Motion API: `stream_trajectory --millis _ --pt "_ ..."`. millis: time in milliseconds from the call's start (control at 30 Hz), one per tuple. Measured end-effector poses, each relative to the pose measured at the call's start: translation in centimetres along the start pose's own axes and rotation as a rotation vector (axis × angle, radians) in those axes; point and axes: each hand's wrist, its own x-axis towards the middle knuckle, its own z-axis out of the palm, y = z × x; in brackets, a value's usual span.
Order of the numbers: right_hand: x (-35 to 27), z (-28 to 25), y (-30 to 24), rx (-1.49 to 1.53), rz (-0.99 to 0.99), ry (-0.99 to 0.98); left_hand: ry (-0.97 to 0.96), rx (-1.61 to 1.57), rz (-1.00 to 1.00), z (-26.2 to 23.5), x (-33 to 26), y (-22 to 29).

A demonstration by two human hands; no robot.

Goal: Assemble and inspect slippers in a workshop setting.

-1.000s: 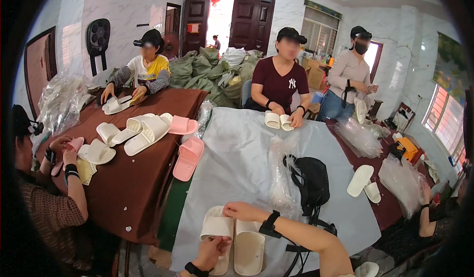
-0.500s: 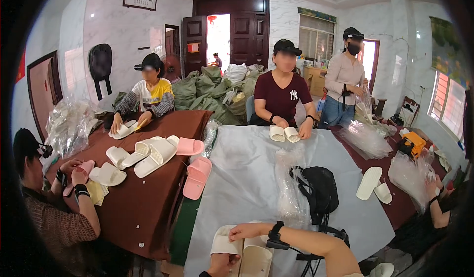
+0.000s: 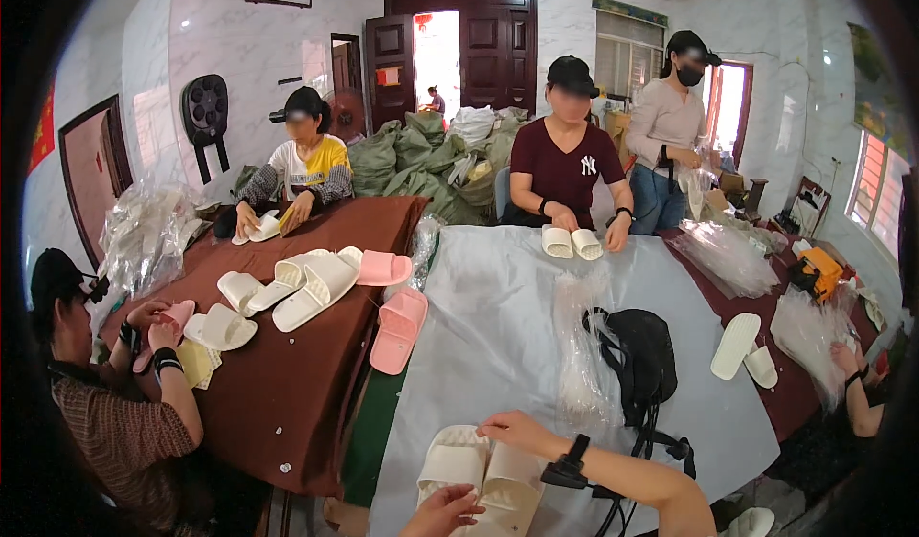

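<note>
A pair of cream slippers [image 3: 479,480] lies side by side at the near edge of the grey plastic sheet [image 3: 498,336]. The right hand [image 3: 517,432] rests loosely curled on their far edge, and the left hand [image 3: 442,513] lies half-open, fingers bent, on their near end. Just right of the pair sits a black bag [image 3: 639,355] beside clear plastic bags [image 3: 584,355], and left of the sheet pink slippers [image 3: 397,331] lie on the brown table [image 3: 287,384].

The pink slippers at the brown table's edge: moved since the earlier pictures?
No. The pink slippers lie at the same brown table edge; only the camera tilted upward.
</note>
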Motion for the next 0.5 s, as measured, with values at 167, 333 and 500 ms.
stream_trajectory --millis 167,333,500 --pt "-3.4 0.4 -1.5 0.241 0.159 0.176 -0.060 0.741 0.478 -2.2 7.1 2.6" --pt "-4.2 2.2 1.7 0.487 0.162 0.222 -0.328 0.672 0.265 -0.3 11.8 0.5" --pt "-6.3 3.9 0.3 0.522 0.072 0.264 -0.239 0.706 0.196 -0.4 9.3 -0.5"
